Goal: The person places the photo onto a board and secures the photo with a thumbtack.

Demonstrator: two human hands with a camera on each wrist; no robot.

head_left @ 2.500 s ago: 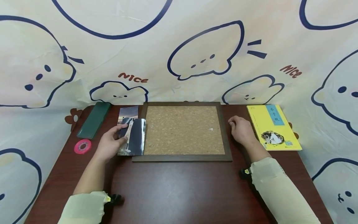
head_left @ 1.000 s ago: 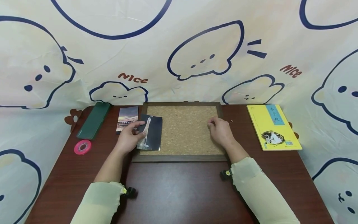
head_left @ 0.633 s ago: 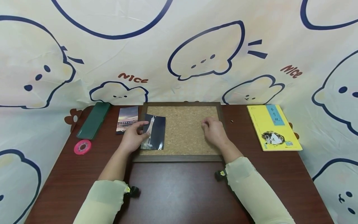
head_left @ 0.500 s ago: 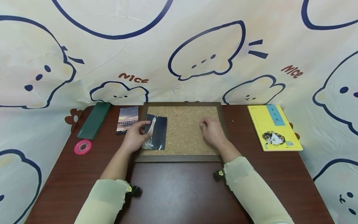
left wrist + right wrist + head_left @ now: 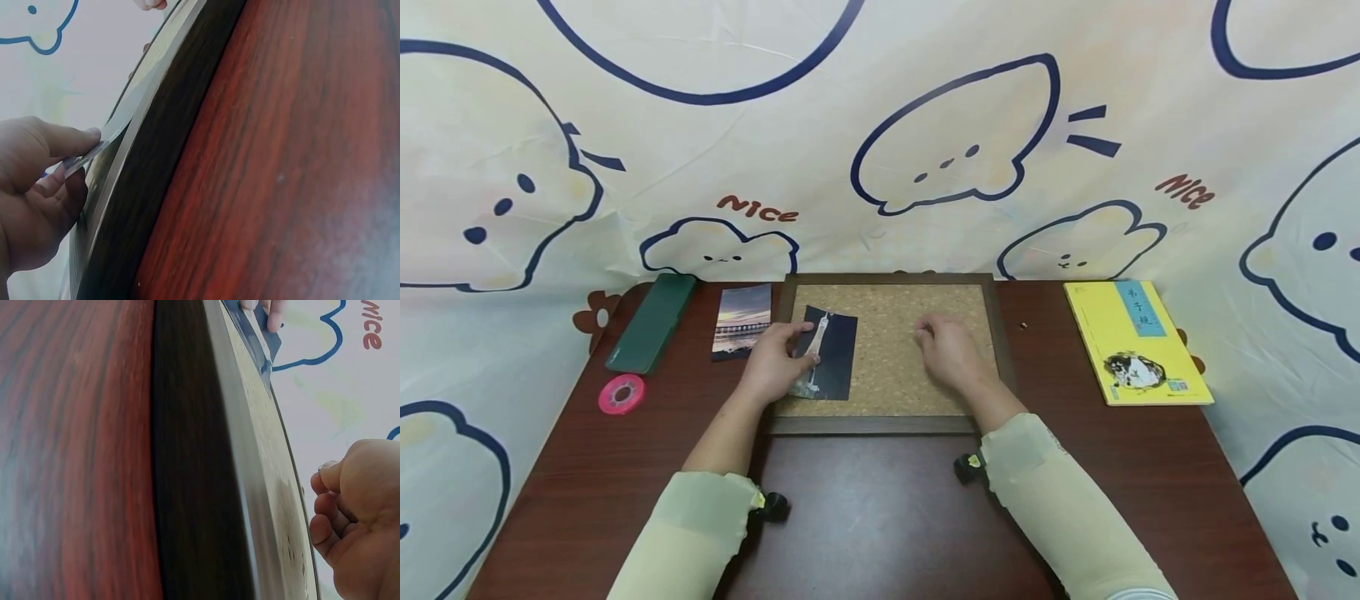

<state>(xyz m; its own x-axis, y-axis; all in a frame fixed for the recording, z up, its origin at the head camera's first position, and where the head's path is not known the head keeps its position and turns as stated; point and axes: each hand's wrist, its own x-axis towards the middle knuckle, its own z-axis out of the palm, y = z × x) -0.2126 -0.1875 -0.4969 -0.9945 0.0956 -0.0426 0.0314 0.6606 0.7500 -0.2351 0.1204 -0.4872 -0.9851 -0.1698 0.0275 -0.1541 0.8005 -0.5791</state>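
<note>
My left hand [image 5: 775, 362] pinches the left edge of a dark photo [image 5: 837, 358] with a pale tower on it. In the left wrist view, the photo [image 5: 115, 132] bends slightly between thumb and fingers, tilted over the frame of the corkboard [image 5: 887, 383]. Above the board's right half is my right hand [image 5: 955, 352], thumb and forefinger pressed together with the other fingers curled. In the right wrist view, a tiny shiny thing, seemingly a thumbtack [image 5: 327, 465], shows at these fingertips, mostly hidden. The right fingertips are apart from the photo.
A sunset photo [image 5: 742, 312] lies left of the board. Beyond it are a green box [image 5: 652, 325] and a pink tape roll [image 5: 622, 394]. On the right, a small tack-like object [image 5: 1023, 325] and a yellow book [image 5: 1131, 346] rest on the table [image 5: 865, 517].
The left hand has carried the tower photo rightward, from beside the corkboard to over its left part. My right hand has moved left from the table over the board, uncovering the small tack-like object.
</note>
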